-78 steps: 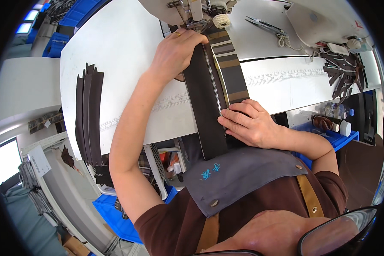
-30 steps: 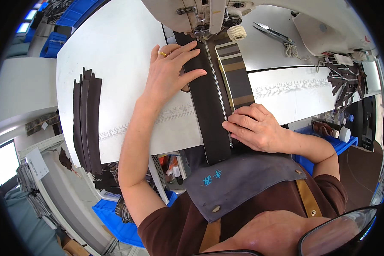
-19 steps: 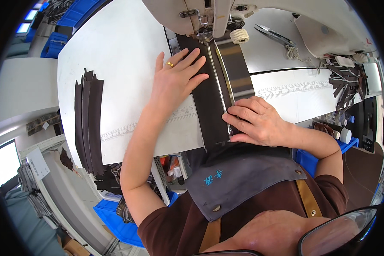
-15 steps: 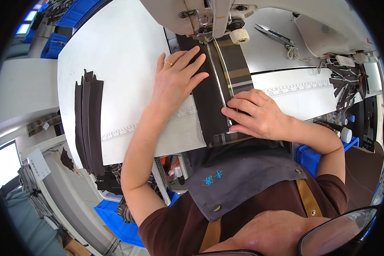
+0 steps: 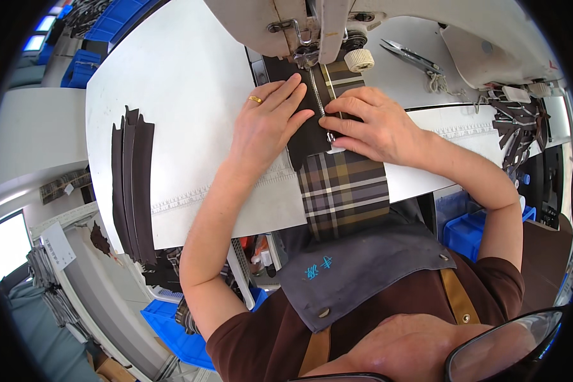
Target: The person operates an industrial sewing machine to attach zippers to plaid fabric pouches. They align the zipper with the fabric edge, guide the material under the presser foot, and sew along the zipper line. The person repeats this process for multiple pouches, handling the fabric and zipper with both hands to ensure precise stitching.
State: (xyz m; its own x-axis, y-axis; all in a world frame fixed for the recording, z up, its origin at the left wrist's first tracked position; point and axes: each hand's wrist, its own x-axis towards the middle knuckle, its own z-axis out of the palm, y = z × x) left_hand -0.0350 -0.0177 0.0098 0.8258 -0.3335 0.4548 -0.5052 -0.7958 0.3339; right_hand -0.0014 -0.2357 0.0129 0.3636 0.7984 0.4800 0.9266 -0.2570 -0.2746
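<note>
A dark brown fabric strip with a metal zipper (image 5: 319, 105) lies over a plaid fabric panel (image 5: 347, 191) and runs up under the sewing machine head (image 5: 307, 54). My left hand (image 5: 264, 127) rests flat along the strip's left side, fingers stretched out just left of the zipper teeth. On the zipper's right, my right hand (image 5: 379, 127) has its fingers bent and thumb below, gripping the zipper near its slider (image 5: 330, 137) at the lower end. The plaid panel shows below the strip and hangs over the table's front edge.
Several dark brown strips (image 5: 134, 184) lie at the table's left. Thread snips (image 5: 414, 56) lie right of the machine head, and a bundle of zippers (image 5: 516, 127) sits at the far right. A ruler scale (image 5: 191, 196) runs across the white tabletop (image 5: 172, 83). Blue bins (image 5: 178, 334) stand below.
The zipper strip has moved away from me, further under the machine head, exposing more plaid fabric below it. My right hand has travelled up with it; my left hand has barely shifted.
</note>
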